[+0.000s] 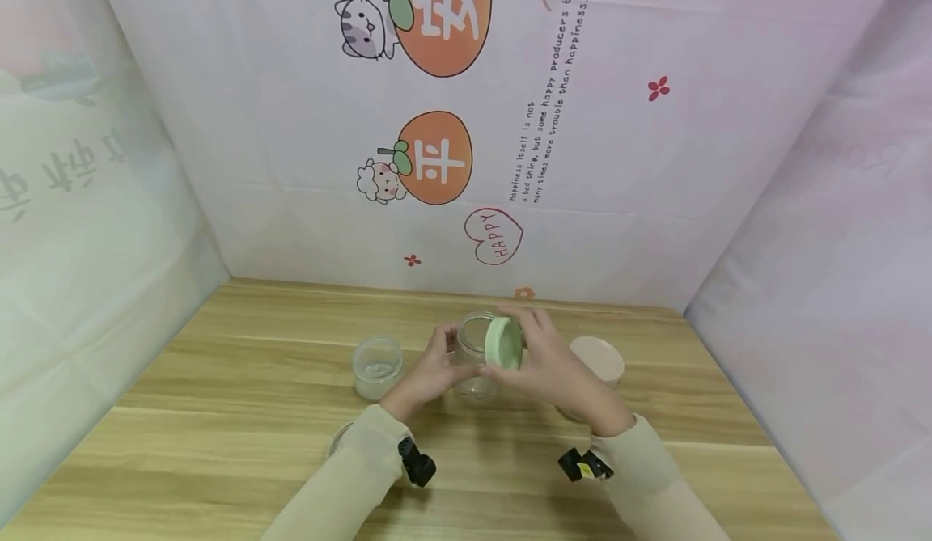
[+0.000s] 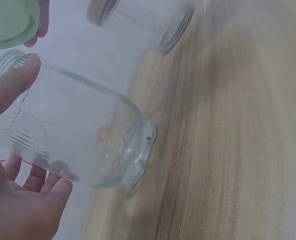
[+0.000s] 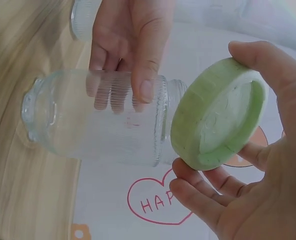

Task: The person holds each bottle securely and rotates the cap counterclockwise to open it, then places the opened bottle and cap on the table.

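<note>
A clear glass jar [image 1: 475,389] with a ribbed upper wall stands upright on the wooden table, its mouth uncovered. My left hand [image 1: 431,373] grips it from the left, with the thumb on the near side and the fingers behind, as the left wrist view also shows. A light green round lid [image 3: 218,115] is pinched by its rim between the thumb and fingers of my right hand [image 1: 555,369]. The lid is tilted on edge beside the jar's mouth, and its hollow inner side faces my right palm. In the right wrist view, lid and jar mouth overlap; whether they touch I cannot tell.
To the left sits a short clear glass container [image 1: 377,371]. Part of another clear round item [image 1: 338,437] shows beside my left sleeve. A jar with a pale pink lid [image 1: 597,358] stands at right, partly behind my right hand. Printed cloth [image 1: 582,250] rises behind the table.
</note>
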`<state>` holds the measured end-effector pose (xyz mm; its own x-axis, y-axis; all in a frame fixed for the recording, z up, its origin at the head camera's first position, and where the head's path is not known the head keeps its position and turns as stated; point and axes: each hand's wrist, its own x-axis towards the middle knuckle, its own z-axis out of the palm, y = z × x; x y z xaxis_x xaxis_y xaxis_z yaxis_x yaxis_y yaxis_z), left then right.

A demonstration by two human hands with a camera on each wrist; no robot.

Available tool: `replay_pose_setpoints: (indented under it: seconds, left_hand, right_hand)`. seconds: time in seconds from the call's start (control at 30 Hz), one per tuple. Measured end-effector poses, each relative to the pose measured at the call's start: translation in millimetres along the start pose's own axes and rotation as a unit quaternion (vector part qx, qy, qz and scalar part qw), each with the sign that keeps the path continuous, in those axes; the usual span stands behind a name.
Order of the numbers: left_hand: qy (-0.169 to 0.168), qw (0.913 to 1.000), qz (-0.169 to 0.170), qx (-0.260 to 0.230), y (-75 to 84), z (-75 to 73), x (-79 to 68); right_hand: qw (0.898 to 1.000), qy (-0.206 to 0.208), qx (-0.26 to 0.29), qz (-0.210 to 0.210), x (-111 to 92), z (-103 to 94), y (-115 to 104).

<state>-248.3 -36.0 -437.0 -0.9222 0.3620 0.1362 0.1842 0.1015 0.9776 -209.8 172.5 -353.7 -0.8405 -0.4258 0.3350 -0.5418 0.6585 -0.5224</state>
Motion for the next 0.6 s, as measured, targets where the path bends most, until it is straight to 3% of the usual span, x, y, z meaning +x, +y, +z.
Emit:
replay_pose_setpoints:
  seconds: [0.33, 0.6]
  left_hand:
    - [0.002, 0.9999, -0.011, 0.007, 1.2, 1.3, 0.4]
    - [0.013, 0.9994, -0.025, 0.020, 3.3, 1.8, -1.3]
  right_hand:
    - [0.999, -0.020, -0.018, -0.022, -13.2, 0.1, 1.8]
    - [0.999, -0.041, -0.017, -0.017, -30.2, -0.3, -0.1]
